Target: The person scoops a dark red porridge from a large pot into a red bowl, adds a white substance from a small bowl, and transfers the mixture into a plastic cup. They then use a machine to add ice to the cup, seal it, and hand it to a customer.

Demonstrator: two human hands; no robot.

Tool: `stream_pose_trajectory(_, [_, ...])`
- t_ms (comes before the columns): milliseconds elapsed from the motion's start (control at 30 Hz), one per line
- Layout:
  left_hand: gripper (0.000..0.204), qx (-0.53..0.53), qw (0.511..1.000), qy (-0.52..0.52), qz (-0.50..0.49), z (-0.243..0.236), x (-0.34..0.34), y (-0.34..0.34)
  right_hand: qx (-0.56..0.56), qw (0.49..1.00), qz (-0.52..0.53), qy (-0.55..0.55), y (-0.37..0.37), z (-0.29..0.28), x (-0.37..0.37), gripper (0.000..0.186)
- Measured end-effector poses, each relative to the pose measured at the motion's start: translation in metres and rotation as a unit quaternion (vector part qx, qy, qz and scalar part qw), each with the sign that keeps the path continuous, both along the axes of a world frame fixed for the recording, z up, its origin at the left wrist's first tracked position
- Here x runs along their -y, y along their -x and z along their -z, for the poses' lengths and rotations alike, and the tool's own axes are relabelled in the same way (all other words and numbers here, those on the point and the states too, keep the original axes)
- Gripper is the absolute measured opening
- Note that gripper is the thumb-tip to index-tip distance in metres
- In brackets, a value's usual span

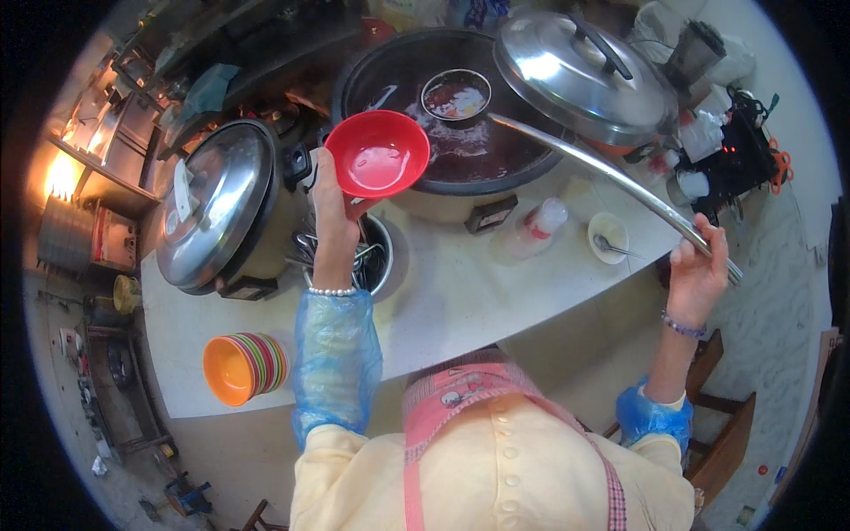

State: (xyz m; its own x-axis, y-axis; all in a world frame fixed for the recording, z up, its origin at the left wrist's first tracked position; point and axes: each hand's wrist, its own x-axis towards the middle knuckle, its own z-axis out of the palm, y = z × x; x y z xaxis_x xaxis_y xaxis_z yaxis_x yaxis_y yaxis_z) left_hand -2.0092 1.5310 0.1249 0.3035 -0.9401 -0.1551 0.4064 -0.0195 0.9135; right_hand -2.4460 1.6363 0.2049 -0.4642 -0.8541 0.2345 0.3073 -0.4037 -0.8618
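Observation:
My left hand point(338, 199) grips an empty-looking red bowl point(376, 155), tilted slightly at the near rim of a large dark pot point(529, 170) of dark liquid. My right hand point(704, 261) grips the long steel handle of a ladle point(457, 95), whose round head is over or in that liquid; exactly how deep I cannot tell. Below my left hand a steel container point(379, 257) holds several utensils. A small white bowl with a spoon point(609, 228) and a clear bottle point(540, 221) stand on the white table point(460, 301) between my hands.
A lidded cooker point(221, 203) stands at the left, stacked colored bowls point(232, 370) at the near left corner. A steel lid point(584, 80) rests right of the pot, with a blender point(686, 53) behind it and black appliances point(726, 155) on the right. A wooden chair point(726, 398) is at lower right.

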Motion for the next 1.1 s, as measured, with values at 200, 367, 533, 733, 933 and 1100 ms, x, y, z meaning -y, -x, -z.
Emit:
stream_pose_trajectory(200, [0.062,0.006,1.000,-0.019,0.008,-0.007,0.012,0.010,-0.037,0.995,-0.041,0.088,0.009,-0.024,-0.014,0.025])
stream_pose_trajectory(367, [0.063,-0.006,1.000,-0.021,0.002,-0.005,0.020,0.010,-0.156,0.968,-0.084,0.175,0.004,-0.042,-0.022,0.026])
stream_pose_trajectory(533, [0.062,-0.015,1.000,-0.017,0.006,-0.002,0.019,0.007,-0.252,0.938,-0.101,0.215,-0.005,-0.053,-0.025,0.027])
stream_pose_trajectory(733, [0.062,-0.011,0.999,-0.036,-0.007,0.003,0.014,-0.003,-0.381,0.854,-0.205,0.290,-0.023,-0.068,-0.034,0.021])
stream_pose_trajectory(933, [0.064,-0.019,0.999,-0.029,-0.014,0.004,0.014,-0.005,-0.519,0.703,-0.289,0.390,-0.046,-0.097,-0.032,0.019])
stream_pose_trajectory(1100, [0.065,-0.031,0.999,-0.019,-0.020,0.014,0.012,-0.010,-0.503,0.750,-0.254,0.346,-0.052,-0.087,-0.035,0.019])
